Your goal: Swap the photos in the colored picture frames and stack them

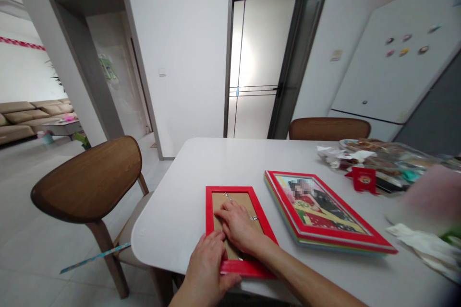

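Observation:
A red picture frame [264,230] lies face down at the table's near edge, its brown backing board [236,195] showing. Small metal clips sit at the board's edges: a top clip [228,196] and a right clip [254,218] are visible. My left hand [207,266] is closed around the frame's near left corner, thumb at the near rail and fingers along the left side. Across the board reaches my right hand [237,225], fingers bent and together, tips pressed down near the left inner edge. Whatever lies under those fingertips is hidden.
To the right, a stack of frames [363,235] has a red-bordered photo on top. Beyond it are a red box [363,180], crumpled tissue [414,242] and plastic-wrapped items [396,153] on the white table [173,211]. Wooden chairs stand at left [93,177] and behind.

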Demonstrator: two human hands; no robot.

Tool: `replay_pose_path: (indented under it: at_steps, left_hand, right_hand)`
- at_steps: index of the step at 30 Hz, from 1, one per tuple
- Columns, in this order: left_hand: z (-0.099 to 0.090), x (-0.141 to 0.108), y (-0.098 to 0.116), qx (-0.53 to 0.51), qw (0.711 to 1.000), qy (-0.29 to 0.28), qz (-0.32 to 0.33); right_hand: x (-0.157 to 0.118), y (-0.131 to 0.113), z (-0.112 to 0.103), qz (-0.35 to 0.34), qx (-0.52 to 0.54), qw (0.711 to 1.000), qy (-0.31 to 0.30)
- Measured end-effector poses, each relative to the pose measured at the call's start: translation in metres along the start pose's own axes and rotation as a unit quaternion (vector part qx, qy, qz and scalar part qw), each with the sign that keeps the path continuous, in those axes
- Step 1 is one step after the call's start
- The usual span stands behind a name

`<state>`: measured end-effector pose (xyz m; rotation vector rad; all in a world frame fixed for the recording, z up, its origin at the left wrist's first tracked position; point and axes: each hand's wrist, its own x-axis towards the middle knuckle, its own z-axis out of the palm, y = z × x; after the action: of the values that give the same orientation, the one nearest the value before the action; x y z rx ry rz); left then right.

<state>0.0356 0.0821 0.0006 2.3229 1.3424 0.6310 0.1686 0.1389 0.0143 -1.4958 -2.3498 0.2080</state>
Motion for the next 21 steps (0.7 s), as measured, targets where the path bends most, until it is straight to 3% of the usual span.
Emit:
replay_pose_path:
  at_steps: [7,15,21]
  left_hand:
    - [0.001,-0.002,-0.001,-0.016,1.0,0.008,-0.002]
    - [-0.001,-0.001,0.001,0.0,1.0,-0.016,-0.015]
    - [0.003,0.001,0.006,0.04,0.998,-0.035,-0.033]
  right_hand:
    - [0.004,0.003,0.004,0.027,0.024,0.999,0.013]
    - [0.045,0.047,0.011,0.195,0.03,0.977,0.076]
    - [0.055,0.049,0.016,0.242,0.077,0.96,0.117]
